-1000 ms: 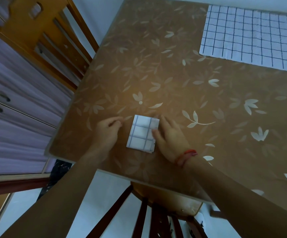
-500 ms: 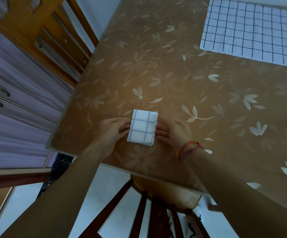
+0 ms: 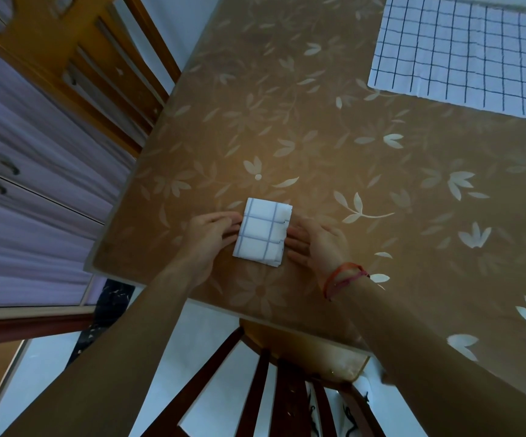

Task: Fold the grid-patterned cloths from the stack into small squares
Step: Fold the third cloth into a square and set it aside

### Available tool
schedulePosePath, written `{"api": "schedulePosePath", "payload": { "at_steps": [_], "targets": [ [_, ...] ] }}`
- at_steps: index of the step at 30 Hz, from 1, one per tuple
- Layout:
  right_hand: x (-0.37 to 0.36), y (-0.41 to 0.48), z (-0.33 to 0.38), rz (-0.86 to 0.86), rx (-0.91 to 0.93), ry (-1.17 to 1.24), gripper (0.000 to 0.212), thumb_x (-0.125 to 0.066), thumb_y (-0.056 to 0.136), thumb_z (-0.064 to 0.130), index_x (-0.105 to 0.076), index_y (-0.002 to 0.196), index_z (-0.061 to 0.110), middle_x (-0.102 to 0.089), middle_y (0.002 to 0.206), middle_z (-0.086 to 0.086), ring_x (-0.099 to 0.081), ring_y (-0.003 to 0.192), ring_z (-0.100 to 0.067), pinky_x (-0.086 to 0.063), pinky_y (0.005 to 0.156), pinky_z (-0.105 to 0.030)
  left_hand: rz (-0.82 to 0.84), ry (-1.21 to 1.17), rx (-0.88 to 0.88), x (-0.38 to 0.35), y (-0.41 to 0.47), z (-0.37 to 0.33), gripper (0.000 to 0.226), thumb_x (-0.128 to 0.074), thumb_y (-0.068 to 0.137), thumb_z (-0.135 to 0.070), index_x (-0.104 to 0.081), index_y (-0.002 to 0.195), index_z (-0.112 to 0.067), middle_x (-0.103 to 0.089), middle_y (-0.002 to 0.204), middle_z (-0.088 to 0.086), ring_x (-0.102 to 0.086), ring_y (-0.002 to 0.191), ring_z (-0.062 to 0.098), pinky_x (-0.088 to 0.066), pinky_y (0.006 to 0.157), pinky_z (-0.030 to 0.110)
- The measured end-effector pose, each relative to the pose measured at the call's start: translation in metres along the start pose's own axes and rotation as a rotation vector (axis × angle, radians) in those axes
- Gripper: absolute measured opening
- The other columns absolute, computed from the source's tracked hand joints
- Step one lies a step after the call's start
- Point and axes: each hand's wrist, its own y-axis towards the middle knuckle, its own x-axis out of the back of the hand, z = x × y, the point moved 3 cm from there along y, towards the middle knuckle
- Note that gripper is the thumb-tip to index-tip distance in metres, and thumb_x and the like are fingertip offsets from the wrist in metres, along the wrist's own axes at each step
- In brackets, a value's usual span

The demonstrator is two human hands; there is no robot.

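Note:
A small folded white cloth with a blue grid (image 3: 263, 236) lies flat near the front left corner of the brown leaf-patterned table (image 3: 334, 146). My left hand (image 3: 209, 236) rests on the table with straight fingertips touching the cloth's left edge. My right hand (image 3: 315, 242), a red thread at its wrist, lies flat with fingertips against the cloth's right edge. At the far right of the table lies the stack of white cloths with a dark grid (image 3: 473, 52), spread flat and cut off by the frame.
A dark wooden chair (image 3: 274, 386) stands below the table's near edge. A second wooden chair (image 3: 94, 74) is at the table's left side, with purple drawers (image 3: 28, 197) beyond it. The table's left edge runs close to my left hand.
My right hand slid off the top of the folded cloth to its right edge. My left hand moved in to touch the left edge. The cloth now lies squarer between both hands.

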Motion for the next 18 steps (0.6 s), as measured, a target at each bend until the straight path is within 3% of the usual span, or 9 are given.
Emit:
{"api": "schedulePosePath", "payload": {
  "at_steps": [5, 8, 14, 18],
  "targets": [
    [0.001, 0.0, -0.001, 0.02, -0.001, 0.018, 0.022, -0.054, 0.094, 0.023, -0.065, 0.106, 0.008, -0.07, 0.102, -0.01, -0.068, 0.091, -0.023, -0.054, 0.088, -0.041, 0.005, 0.016, -0.007, 0.0, -0.001, 0.0, 0.025, -0.044, 0.098, -0.003, -0.068, 0.104, -0.003, -0.069, 0.109, 0.012, -0.065, 0.106, 0.019, -0.053, 0.088, 0.028],
    [0.002, 0.0, 0.0, 0.037, 0.001, 0.002, 0.016, -0.055, 0.093, 0.024, -0.066, 0.094, 0.014, -0.071, 0.098, -0.008, -0.069, 0.086, -0.019, -0.054, 0.085, -0.037, -0.006, 0.032, -0.012, 0.0, -0.002, -0.001, 0.024, -0.045, 0.098, -0.004, -0.069, 0.104, -0.004, -0.069, 0.109, 0.011, -0.065, 0.105, 0.019, -0.053, 0.09, 0.029],
    [0.01, 0.0, 0.005, 0.003, 0.011, -0.047, 0.016, -0.056, 0.093, 0.026, -0.061, 0.08, 0.019, -0.069, 0.098, -0.012, -0.067, 0.091, -0.027, -0.053, 0.089, -0.043, -0.013, 0.092, -0.036, -0.002, -0.009, -0.003, 0.023, -0.051, 0.096, -0.007, -0.067, 0.113, -0.007, -0.068, 0.111, 0.007, -0.064, 0.104, 0.015, -0.052, 0.089, 0.027],
    [0.019, -0.006, 0.01, 0.028, 0.063, -0.096, 0.015, -0.053, 0.094, 0.025, -0.061, 0.082, 0.024, -0.063, 0.088, -0.008, -0.061, 0.079, -0.022, -0.052, 0.074, -0.037, -0.04, 0.24, -0.117, -0.004, -0.02, -0.011, 0.029, -0.053, 0.097, -0.014, -0.062, 0.124, -0.014, -0.063, 0.119, -0.001, -0.059, 0.105, 0.008, -0.049, 0.085, 0.023]
  ]
}}
